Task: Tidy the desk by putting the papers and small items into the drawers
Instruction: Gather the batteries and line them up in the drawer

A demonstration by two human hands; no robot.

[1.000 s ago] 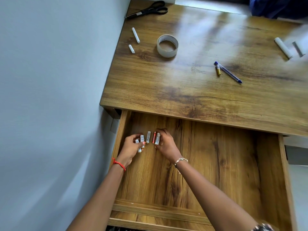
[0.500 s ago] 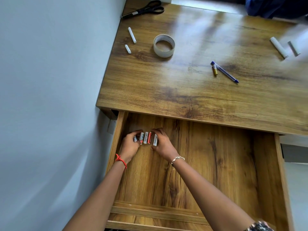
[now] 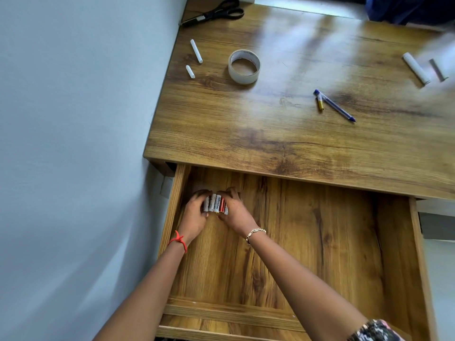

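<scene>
The wooden drawer point(image 3: 344, 254) is pulled out under the desk top point(image 3: 283, 134). Several white and red batteries point(image 3: 216, 205) lie side by side on the drawer floor near its back left corner. My left hand point(image 3: 195, 217) presses against the left of the row and my right hand point(image 3: 236, 212) against the right, fingers curled around the ends. On the desk lie a tape roll point(image 3: 243, 67), a blue pen point(image 3: 336, 105), a small gold battery point(image 3: 320, 102), scissors point(image 3: 214, 14), two white chalk pieces point(image 3: 196, 50) and two white tubes point(image 3: 416, 68).
A pale wall point(image 3: 73, 143) runs close along the left side of the desk and drawer. A dark blue item point(image 3: 406, 8) sits at the far right edge of the desk. The drawer's front rail point(image 3: 229, 313) lies near my forearms.
The batteries were spread apart; both hands have pushed them together into a tight row, moving slightly left in the drawer.
</scene>
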